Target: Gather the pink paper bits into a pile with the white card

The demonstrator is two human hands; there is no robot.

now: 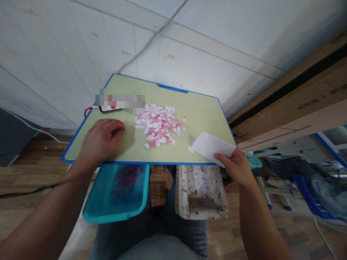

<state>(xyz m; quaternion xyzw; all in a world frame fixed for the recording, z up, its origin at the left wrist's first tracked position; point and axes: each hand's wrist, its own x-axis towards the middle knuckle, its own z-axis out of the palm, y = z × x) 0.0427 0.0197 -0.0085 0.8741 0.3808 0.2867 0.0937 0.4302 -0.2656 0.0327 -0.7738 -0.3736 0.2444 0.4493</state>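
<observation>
My right hand (pixel 237 166) grips a flat white card (pixel 213 146) by its near corner, thumb on top. The card's far left corner is down at the yellow-green tabletop (pixel 189 104), beside a small white scrap (pixel 191 149). On the left of the table rests my left hand (pixel 104 137), its fingers curled towards the thumb. A dark spot shows between them, and I cannot make out whether it is a held thing or shadow. Between my hands lies a loose pile of small white and pink pieces (pixel 158 122), several of them scattered at its edges.
Below the table's front edge are a teal plastic tub (pixel 92 209) at left, with dark reddish stuff inside, and a speckled white box (pixel 202 213) at right. A phone (pixel 110 109) lies back left, partly blurred out. Cardboard boxes (pixel 298 104) stand along the right.
</observation>
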